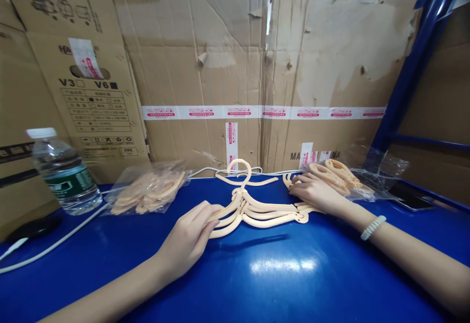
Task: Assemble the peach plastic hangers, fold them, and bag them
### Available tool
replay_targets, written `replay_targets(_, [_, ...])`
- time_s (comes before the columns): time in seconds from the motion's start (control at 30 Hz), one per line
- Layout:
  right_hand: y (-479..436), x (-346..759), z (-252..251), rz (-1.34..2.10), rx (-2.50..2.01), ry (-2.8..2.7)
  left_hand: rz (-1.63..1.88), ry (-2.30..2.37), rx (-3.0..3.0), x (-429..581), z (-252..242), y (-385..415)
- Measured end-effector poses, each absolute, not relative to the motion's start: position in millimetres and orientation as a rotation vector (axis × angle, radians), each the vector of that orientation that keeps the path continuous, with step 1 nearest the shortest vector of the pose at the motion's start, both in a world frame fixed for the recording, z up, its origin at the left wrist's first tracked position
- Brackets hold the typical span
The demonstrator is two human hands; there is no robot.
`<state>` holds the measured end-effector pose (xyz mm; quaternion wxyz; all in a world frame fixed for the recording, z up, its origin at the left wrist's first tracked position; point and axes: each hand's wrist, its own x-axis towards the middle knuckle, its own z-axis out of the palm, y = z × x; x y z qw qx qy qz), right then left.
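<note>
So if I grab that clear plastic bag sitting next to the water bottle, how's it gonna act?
The bag looks thin and wrinkled, so it's probably floppy. The peach pieces inside hold firm curves, suggesting stiffness. Lying low, it likely won't roll.

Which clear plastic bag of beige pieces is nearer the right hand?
The clear plastic bag farther right, beside the right hand; the other bag lies left, near the clear plastic bottle.
</note>
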<state>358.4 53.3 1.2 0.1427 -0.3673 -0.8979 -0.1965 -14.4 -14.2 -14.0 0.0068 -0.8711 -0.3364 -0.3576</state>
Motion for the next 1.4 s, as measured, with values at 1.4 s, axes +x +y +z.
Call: replay_targets(1.4, [3,319,17,1.332,-1.038,-1.369,-1.16,-1.1,-2.718,-14,-11,-15])
